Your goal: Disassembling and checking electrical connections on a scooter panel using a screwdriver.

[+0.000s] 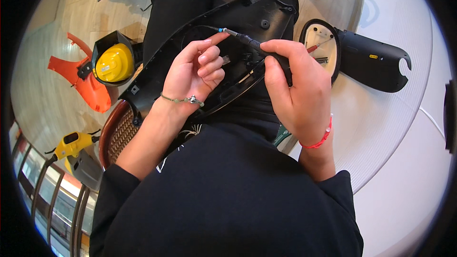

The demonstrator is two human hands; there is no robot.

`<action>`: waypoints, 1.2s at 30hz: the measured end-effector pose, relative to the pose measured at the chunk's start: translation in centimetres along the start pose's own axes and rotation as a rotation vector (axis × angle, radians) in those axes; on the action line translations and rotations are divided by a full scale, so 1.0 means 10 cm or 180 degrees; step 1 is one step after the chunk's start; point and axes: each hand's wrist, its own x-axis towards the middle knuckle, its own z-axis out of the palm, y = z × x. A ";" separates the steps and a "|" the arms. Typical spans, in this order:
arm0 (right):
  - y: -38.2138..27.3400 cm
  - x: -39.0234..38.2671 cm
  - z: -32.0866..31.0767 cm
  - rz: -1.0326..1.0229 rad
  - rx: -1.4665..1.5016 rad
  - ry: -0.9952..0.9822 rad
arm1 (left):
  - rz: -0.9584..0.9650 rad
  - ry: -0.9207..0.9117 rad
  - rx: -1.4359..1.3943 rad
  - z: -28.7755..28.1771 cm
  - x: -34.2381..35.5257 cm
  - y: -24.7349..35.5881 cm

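Note:
My right hand (297, 78) is wrapped round a black-handled screwdriver (248, 41) with a ribbed collar and a metal shaft. Its tip, where a small blue and white part (222, 30) shows, points left. Just under that tip is the outstretched index finger of my left hand (193, 69), which is palm up with the other fingers loosely curled. The index fingertip seems to touch the tip; a screw there is too small to make out. Across my lap lies a large black molded plastic panel (247, 12), with ribs and screw posts on its upturned inner side.
To the right, a white table (371, 128) bears a light-lined open case (314, 38) with small tools, and a black curved cover (376, 59). At left are orange panels (93, 93), a yellow-and-black part (114, 62), a yellow handlebar piece (74, 145) and a woven chair (119, 133).

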 end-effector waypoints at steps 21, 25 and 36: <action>0.00 0.39 0.00 -0.0413 -0.0342 -0.0335 | 0.0105 0.0264 0.0368 0.04 -0.09 0.04; -0.02 0.45 -0.01 -0.0478 -0.0393 -0.0475 | 0.0586 0.0976 0.1848 0.11 -0.14 0.00; -0.06 0.80 -0.08 -0.0714 0.0325 -0.1337 | 0.0584 0.0554 0.2934 0.03 -0.11 0.16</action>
